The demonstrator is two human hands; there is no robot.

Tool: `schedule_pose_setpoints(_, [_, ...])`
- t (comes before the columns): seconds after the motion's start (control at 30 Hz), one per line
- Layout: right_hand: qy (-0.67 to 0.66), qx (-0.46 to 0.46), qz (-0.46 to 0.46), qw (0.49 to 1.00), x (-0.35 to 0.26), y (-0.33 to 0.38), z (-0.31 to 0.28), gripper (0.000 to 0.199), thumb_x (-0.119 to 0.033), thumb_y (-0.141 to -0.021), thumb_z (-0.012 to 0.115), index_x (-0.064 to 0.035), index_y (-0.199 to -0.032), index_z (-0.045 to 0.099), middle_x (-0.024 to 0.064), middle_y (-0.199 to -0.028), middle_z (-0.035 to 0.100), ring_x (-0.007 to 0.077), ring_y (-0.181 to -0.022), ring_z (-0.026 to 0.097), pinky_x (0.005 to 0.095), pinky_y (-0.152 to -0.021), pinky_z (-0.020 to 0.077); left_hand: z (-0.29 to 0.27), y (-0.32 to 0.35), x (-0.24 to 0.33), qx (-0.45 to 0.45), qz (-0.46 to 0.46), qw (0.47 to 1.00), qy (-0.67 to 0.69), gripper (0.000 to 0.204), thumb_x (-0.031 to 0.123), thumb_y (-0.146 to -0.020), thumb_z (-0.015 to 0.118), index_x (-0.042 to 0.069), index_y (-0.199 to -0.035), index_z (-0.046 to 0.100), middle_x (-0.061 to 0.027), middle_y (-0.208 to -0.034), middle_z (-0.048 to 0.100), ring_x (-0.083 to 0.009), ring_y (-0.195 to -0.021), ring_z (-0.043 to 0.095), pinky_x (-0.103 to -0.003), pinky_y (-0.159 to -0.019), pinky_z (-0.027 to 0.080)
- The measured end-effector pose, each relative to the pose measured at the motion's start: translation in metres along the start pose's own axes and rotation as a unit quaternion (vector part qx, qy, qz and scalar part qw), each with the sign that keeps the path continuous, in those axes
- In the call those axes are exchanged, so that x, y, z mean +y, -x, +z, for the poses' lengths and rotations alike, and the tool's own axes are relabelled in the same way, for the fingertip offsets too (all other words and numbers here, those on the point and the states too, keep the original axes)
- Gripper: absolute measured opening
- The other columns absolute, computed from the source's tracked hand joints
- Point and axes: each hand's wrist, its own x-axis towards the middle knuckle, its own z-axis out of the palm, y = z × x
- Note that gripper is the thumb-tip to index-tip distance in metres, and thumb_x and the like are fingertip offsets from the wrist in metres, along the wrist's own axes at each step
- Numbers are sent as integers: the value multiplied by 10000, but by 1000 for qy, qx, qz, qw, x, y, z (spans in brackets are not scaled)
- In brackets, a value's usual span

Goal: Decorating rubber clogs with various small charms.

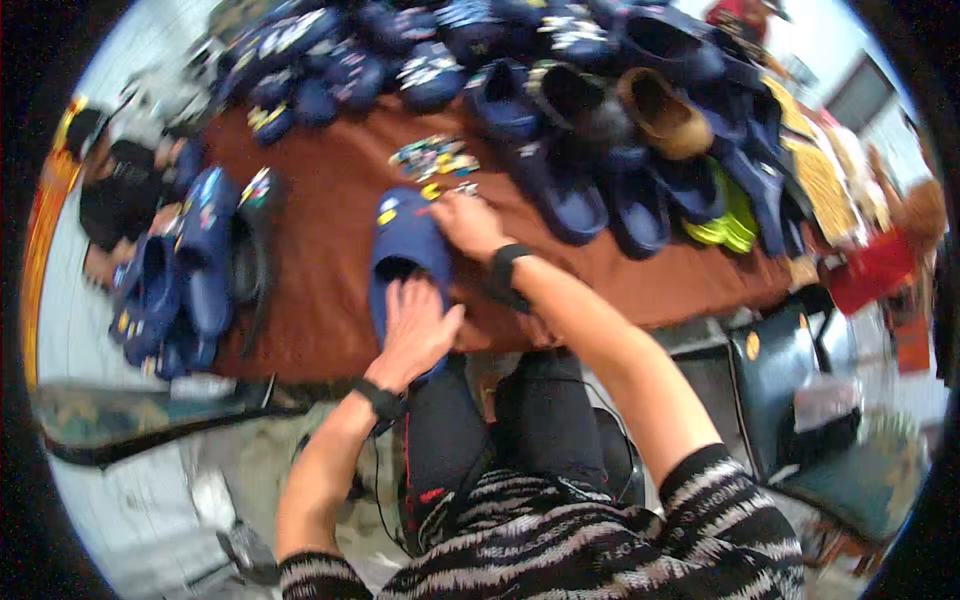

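A navy blue clog [408, 238] lies on the brown cloth in front of me, toe pointing away, with small yellow charms on its upper. The fingers of my left hand [415, 325] are stretched out and slightly spread at the clog's foot opening, thumb apart to the right. At the right side of the toe, my right hand [468, 228] has its fingers drawn together; whatever is between them is hidden and blurred. Just beyond the toe lies a small pile of colourful shoe charms [435, 158].
Many decorated navy clogs [430, 75] fill the table's far side. More slip-ons, including a brown clog [665, 112] and a lime-green pair [730, 210], stand right. Several finished-looking navy clogs [205, 255] are at left. People sit on both sides; a chair [780, 385] stands right.
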Motion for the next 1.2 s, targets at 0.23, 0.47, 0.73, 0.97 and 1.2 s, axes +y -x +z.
schedule_pose_setpoints(0.23, [83, -20, -46, 995, -42, -5, 17, 494, -507, -902, 618, -51, -1090, 593, 219, -985, 700, 426, -936, 667, 523, -815, 522, -9, 16, -6, -3, -65, 998, 17, 672, 427, -974, 430, -184, -1250, 483, -331, -1355, 471, -454, -1317, 392, -575, -1154, 189])
schedule_pose_setpoints(0.47, [116, -45, -61, 990, -38, -22, 23, 372, -346, -958, 506, -22, -1136, 545, 310, -932, 679, 456, -862, 684, 556, -818, 526, 3, 9, -12, 42, -20, 998, -29, 560, 417, -949, 476, -117, -1073, 588, -254, -1149, 565, -395, -1165, 485, -556, -1075, 295])
schedule_pose_setpoints(0.73, [68, -130, -79, 986, -33, -27, 6, 407, -331, -952, 502, 14, -1160, 559, 325, -1021, 667, 472, -975, 656, 545, -905, 491, 10, 9, -17, -20, 6, 996, -82, 560, 413, -951, 500, -116, -1117, 584, -269, -1190, 574, -406, -1185, 488, -573, -1065, 300])
schedule_pose_setpoints(0.97, [117, -173, -81, 975, -47, -46, 9, 442, -299, -914, 613, 31, -1207, 587, 273, -1160, 662, 388, -1108, 643, 461, -970, 489, 0, 9, -23, -12, -3, 998, -62, 507, 409, -974, 506, -91, -1045, 559, -251, -1074, 561, -417, -1086, 507, -558, -1039, 326])
schedule_pose_setpoints(1.2, [-7, -146, 101, 984, -58, -8, -29, 431, -302, -930, 623, 20, -1215, 597, 220, -1120, 685, 333, -1062, 664, 438, -932, 510, 13, 4, -20, 2, 14, 1000, -17, 499, 420, -990, 490, -72, -1049, 541, -238, -1064, 534, -415, -1097, 484, -550, -1049, 304])
